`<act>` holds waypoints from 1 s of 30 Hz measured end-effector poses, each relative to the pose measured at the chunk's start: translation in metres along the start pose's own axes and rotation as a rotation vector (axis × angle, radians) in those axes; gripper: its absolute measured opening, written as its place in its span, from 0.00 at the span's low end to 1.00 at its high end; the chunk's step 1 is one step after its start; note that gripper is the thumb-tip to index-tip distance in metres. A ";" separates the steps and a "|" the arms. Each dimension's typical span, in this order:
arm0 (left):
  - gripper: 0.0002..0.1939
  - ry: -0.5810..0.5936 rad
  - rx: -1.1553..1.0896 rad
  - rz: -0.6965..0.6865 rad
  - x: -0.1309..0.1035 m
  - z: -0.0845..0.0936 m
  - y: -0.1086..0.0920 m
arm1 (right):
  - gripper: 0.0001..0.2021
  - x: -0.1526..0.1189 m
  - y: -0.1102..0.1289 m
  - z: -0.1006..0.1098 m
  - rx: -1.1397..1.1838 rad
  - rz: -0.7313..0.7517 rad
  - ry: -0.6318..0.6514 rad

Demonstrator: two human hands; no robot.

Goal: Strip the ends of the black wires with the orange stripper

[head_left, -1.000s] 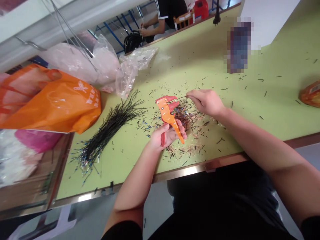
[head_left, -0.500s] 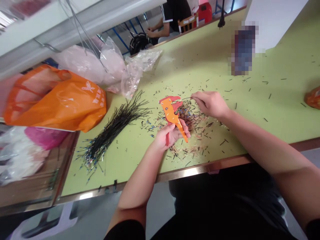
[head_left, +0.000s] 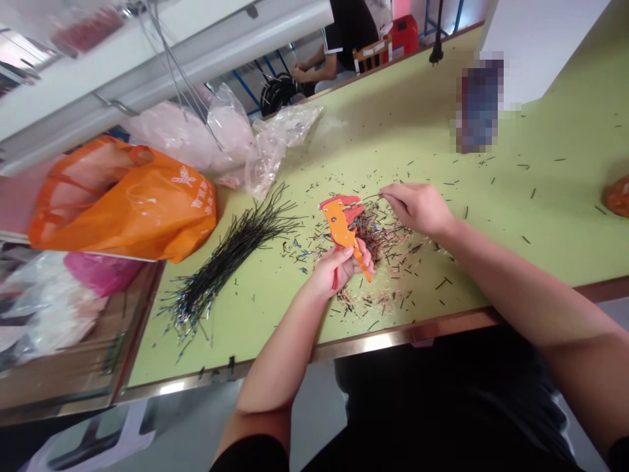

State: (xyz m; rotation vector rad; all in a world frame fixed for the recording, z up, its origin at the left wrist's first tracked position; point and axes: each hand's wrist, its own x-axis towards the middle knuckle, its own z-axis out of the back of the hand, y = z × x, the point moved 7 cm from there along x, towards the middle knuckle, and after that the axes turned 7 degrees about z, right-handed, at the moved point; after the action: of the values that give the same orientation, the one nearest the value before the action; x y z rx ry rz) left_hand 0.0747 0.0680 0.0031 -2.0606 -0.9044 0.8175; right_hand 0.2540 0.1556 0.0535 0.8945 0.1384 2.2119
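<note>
- Orange and red hand tool [head_left: 339, 226], smooth and hard-looking, with red jaws toward the right; it is held just above the green tabletop [head_left: 496, 255], near its front edge.
- Left hand [head_left: 341, 265] curls around the tool's handles, thumb pressed against them; how firmly it squeezes, I cannot tell.
- Right hand [head_left: 415, 206] pinches a thin dark wire [head_left: 372, 196] between thumb and fingertips; the wire's far end is by the jaws, but whether they touch I cannot tell.
- Tangled scraps [head_left: 376, 237], dark, coppery and blue-flecked, lie heaped below and between the hands; short black bits scatter around them.
- Black wire bundle [head_left: 233, 255], long and frayed, lies left of the tool, blue-and-silver tips toward the near edge.
- Crinkled clear plastic [head_left: 230, 134] and a glossy orange bag [head_left: 147, 216] crowd the left side; a white block [head_left: 535, 52] stands at the far right.
</note>
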 end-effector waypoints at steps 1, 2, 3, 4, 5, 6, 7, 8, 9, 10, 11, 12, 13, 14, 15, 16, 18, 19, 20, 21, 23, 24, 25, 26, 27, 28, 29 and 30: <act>0.20 -0.005 -0.002 0.002 0.000 0.002 0.001 | 0.17 0.000 0.000 0.000 0.002 -0.004 -0.002; 0.21 -0.010 -0.003 0.006 0.001 0.003 0.002 | 0.17 0.000 -0.001 0.001 0.006 -0.006 -0.002; 0.21 -0.016 -0.003 0.010 0.001 0.004 0.002 | 0.17 0.000 -0.001 0.001 0.011 -0.007 -0.003; 0.21 -0.022 -0.005 0.011 0.002 0.005 0.003 | 0.18 0.000 -0.001 0.001 0.015 -0.006 -0.003; 0.21 -0.026 -0.006 0.010 0.002 0.005 0.003 | 0.18 0.000 -0.002 0.001 0.018 -0.006 -0.004; 0.21 -0.027 -0.008 0.009 0.002 0.005 0.002 | 0.18 -0.001 -0.002 0.002 0.019 -0.006 -0.005; 0.21 -0.028 -0.010 0.006 0.002 0.005 0.002 | 0.18 -0.001 -0.002 0.002 0.017 -0.007 -0.009; 0.21 -0.028 -0.012 0.003 0.001 0.005 0.001 | 0.18 -0.001 -0.003 0.003 0.013 -0.007 -0.012; 0.21 -0.026 -0.014 0.002 0.001 0.005 0.001 | 0.18 -0.001 -0.003 0.003 0.008 -0.006 -0.014; 0.22 -0.024 -0.017 -0.001 0.001 0.005 0.000 | 0.18 0.000 -0.003 0.004 0.002 -0.004 -0.015; 0.22 -0.022 -0.019 -0.003 0.001 0.005 0.000 | 0.18 0.000 -0.002 0.005 -0.004 -0.001 -0.014; 0.21 -0.018 -0.021 -0.003 0.001 0.005 0.000 | 0.18 0.000 -0.002 0.005 -0.008 0.005 -0.012; 0.21 -0.012 -0.022 -0.003 0.001 0.005 0.000 | 0.18 0.000 -0.001 0.005 -0.013 0.013 -0.008; 0.21 -0.006 -0.024 0.000 0.001 0.005 0.001 | 0.18 0.001 0.000 0.006 -0.019 0.024 -0.003; 0.21 -0.002 -0.026 0.003 0.001 0.006 0.002 | 0.19 0.001 0.001 0.006 -0.026 0.038 0.004; 0.21 0.000 -0.027 0.007 0.001 0.006 0.002 | 0.19 0.001 0.002 0.006 -0.036 0.053 0.011; 0.21 0.000 -0.031 0.012 0.002 0.007 0.003 | 0.20 0.001 0.004 0.005 -0.061 0.081 0.025; 0.21 -0.002 -0.034 0.010 0.002 0.007 0.003 | 0.20 0.001 0.003 0.005 -0.072 0.089 0.030; 0.21 -0.004 -0.037 0.006 0.002 0.007 0.003 | 0.19 0.001 0.003 0.004 -0.079 0.093 0.035; 0.21 -0.005 -0.041 0.001 0.002 0.007 0.002 | 0.19 0.001 0.002 0.003 -0.084 0.094 0.039; 0.21 -0.006 -0.045 -0.009 0.002 0.007 0.000 | 0.19 0.001 0.000 0.002 -0.089 0.089 0.046; 0.20 -0.004 -0.045 -0.011 0.001 0.007 0.000 | 0.19 0.001 0.000 0.002 -0.092 0.087 0.049; 0.20 -0.002 -0.043 -0.010 0.001 0.006 -0.001 | 0.19 0.001 0.000 0.001 -0.094 0.087 0.053; 0.19 0.000 -0.040 -0.006 0.001 0.006 -0.001 | 0.19 0.002 0.000 0.001 -0.094 0.086 0.056; 0.19 0.003 -0.037 0.000 0.001 0.005 0.000 | 0.20 0.002 0.001 0.001 -0.091 0.087 0.058; 0.18 0.006 -0.034 0.006 0.001 0.004 0.000 | 0.20 0.002 0.002 0.001 -0.085 0.088 0.060; 0.18 0.007 -0.033 0.011 0.001 0.004 0.001 | 0.20 0.002 0.002 0.001 -0.078 0.088 0.062; 0.18 0.007 -0.032 0.017 0.000 0.003 0.001 | 0.20 0.002 0.003 0.002 -0.073 0.087 0.060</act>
State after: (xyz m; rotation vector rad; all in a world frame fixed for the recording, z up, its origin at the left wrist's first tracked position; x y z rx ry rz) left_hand 0.0730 0.0690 0.0007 -2.0999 -0.9024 0.8087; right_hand 0.2525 0.1544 0.0568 0.8082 0.0477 2.3106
